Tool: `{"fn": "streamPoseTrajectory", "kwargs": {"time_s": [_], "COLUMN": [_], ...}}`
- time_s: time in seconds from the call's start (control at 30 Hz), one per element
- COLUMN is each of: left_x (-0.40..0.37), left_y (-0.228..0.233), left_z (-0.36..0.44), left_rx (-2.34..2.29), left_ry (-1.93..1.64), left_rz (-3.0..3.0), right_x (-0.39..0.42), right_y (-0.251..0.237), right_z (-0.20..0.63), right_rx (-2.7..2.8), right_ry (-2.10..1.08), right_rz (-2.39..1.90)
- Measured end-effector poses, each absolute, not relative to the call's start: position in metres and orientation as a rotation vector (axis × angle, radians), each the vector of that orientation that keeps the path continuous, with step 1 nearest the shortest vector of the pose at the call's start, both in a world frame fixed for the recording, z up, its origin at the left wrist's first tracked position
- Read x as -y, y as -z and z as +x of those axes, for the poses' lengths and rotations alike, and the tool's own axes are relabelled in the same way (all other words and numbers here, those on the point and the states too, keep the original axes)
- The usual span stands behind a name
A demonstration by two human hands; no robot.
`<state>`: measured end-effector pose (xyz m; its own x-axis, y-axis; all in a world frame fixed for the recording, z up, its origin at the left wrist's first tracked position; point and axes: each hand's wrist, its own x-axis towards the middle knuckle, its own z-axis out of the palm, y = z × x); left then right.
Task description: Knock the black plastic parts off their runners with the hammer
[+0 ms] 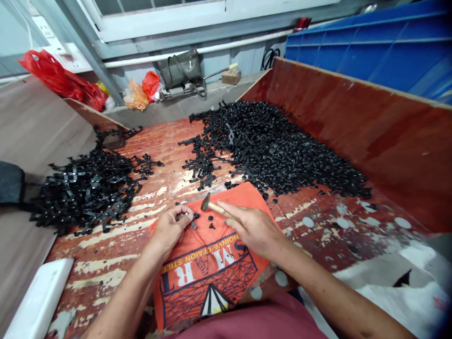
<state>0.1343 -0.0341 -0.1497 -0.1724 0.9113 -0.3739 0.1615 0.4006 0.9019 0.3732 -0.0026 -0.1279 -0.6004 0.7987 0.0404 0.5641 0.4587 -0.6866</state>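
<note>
1. Left hand [172, 229]: rests on the orange cloth [212, 263]; the fingers are curled and pinch a small black part [184, 217] between thumb and fingertips, at the cloth's upper left edge.
2. Right hand [254, 230]: lies on the cloth to the right of the left hand; the fingers are closed around the handle of a small hammer [212, 205], index finger laid along it; the hammer head points up and left, just above the cloth's top edge.
3. Loose black pieces [211, 221]: a few small ones lie on the cloth between the two hands, just beside the pinched part; whether they touch one another cannot be told.
4. Orange cloth: printed with white letters and black line work; spread flat on the worn red work surface [158, 155] directly in front of the person.
5. Large pile of black parts [275, 146]: heaped on the work surface beyond the right hand, against the red board wall [353, 117].
6. Smaller pile of black parts [88, 188]: on the left of the surface, well apart from the large pile.
7. Surroundings: blue crate [370, 47] behind the board wall; red plastic bag [60, 77] at far left; dark handbag [181, 68] on the ledge under the window; white object [38, 301] at the lower left corner.
</note>
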Motion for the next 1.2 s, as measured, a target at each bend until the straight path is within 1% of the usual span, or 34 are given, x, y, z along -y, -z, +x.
{"fn": "streamPoseTrajectory", "kwargs": {"time_s": [0.07,0.27,0.43,0.5,0.63,0.77,0.9,0.97,1.07,1.2], "left_x": [0.034,0.034,0.035,0.035,0.035,0.035,0.035,0.036,0.042,0.053], "left_y": [0.15,0.147,0.148,0.15,0.156,0.16,0.158,0.155,0.146,0.134], "left_z": [0.134,0.129,0.128,0.127,0.126,0.125,0.127,0.128,0.128,0.122], "left_rx": [-1.6,-1.579,-1.558,-1.54,-1.545,-1.562,-1.567,-1.565,-1.467,-1.332], "left_ry": [-0.893,-0.93,-0.98,-0.991,-1.013,-1.006,-1.012,-1.026,-1.088,-1.207], "left_rz": [0.979,0.961,0.926,0.928,0.95,0.976,0.978,0.966,0.872,0.708], "right_x": [0.006,0.004,0.007,0.009,0.008,0.008,0.007,0.004,-0.002,-0.01], "right_y": [0.127,0.118,0.101,0.102,0.113,0.115,0.117,0.118,0.119,0.125], "right_z": [0.368,0.358,0.363,0.363,0.36,0.356,0.351,0.353,0.361,0.363], "right_rx": [2.377,2.516,2.383,2.388,2.604,2.48,2.629,2.616,2.432,2.364], "right_ry": [-0.878,-0.81,-0.822,-0.79,-0.703,-0.689,-0.614,-0.669,-0.815,-0.762], "right_rz": [-1.081,-1.189,-1.026,-1.034,-1.185,-1.126,-1.225,-1.208,-1.199,-1.316]}}
